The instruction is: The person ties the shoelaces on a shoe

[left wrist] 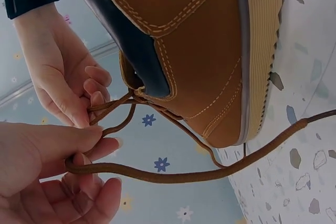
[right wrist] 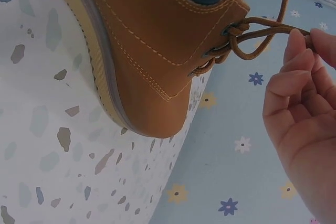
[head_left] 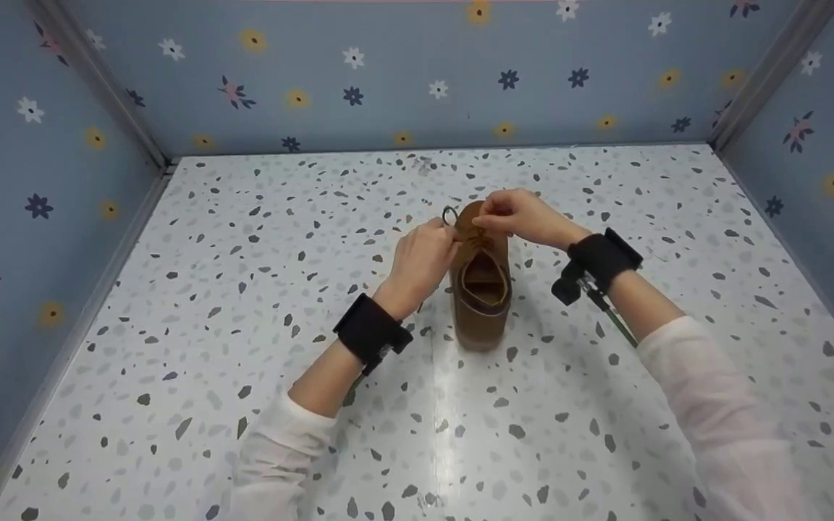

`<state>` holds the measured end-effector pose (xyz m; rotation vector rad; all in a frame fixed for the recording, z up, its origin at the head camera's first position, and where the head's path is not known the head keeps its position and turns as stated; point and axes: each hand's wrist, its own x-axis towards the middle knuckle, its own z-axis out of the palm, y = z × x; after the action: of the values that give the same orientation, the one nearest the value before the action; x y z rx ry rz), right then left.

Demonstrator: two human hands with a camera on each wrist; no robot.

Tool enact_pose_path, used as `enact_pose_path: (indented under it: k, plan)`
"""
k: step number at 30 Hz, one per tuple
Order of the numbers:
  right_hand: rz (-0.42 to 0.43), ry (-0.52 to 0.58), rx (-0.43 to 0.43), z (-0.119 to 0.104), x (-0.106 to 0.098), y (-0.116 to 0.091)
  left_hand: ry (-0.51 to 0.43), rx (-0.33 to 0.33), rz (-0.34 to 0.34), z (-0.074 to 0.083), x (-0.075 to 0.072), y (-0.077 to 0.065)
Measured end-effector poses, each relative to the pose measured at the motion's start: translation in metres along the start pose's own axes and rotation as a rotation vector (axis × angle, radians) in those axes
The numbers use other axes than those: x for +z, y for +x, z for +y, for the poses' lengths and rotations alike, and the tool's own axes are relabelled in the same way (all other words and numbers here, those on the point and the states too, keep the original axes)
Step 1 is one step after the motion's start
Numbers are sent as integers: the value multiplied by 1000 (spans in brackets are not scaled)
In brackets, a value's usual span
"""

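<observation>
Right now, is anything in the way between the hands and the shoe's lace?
Nothing visible is: the left hand and right hand each hold part of the lace, beside the shoe's opening.

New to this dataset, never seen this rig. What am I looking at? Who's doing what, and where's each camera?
No robot here: these are a person's bare left hand and right hand, each with a black band at the wrist.

The wide picture comes from a camera worn on the head, looking forward and down. The other two come from cameras worn on the left and right wrists, so there the scene appears turned sideways.

On the speckled surface stands one brown shoe, toe pointing away from the person. Flower-patterned walls stand around it.

Both hands hold brown lace at the front of the shoe: the left has it looped round its fingers, the right pinches part of it.
</observation>
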<state>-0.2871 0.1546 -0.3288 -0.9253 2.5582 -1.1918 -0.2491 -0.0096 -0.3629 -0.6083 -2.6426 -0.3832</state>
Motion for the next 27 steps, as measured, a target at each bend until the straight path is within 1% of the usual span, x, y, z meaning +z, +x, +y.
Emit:
enact_pose_path:
  k: [8, 11, 14, 19, 22, 25, 27]
  plan:
    - [-9, -1, 16, 1, 0, 1, 9, -39, -27, 7, -2, -2]
    - [-13, -6, 17, 1, 0, 0, -5, -56, -37, 10, -2, -3]
    - [-14, -10, 20, 1, 0, 0, -67, -92, -52, 15, -3, -5]
    - [-13, -8, 26, 1, 1, 1, -229, -184, -73, 20, -3, -12]
    - [-13, 1, 33, 2, 1, 1, -310, -220, -96, 21, -5, -16]
    - [-11, 9, 36, 1, 0, 0, -350, -257, -148, 22, -6, -18]
    - [-12, 9, 35, 0, 0, 0, -360, -267, -176, 22, -6, -19]
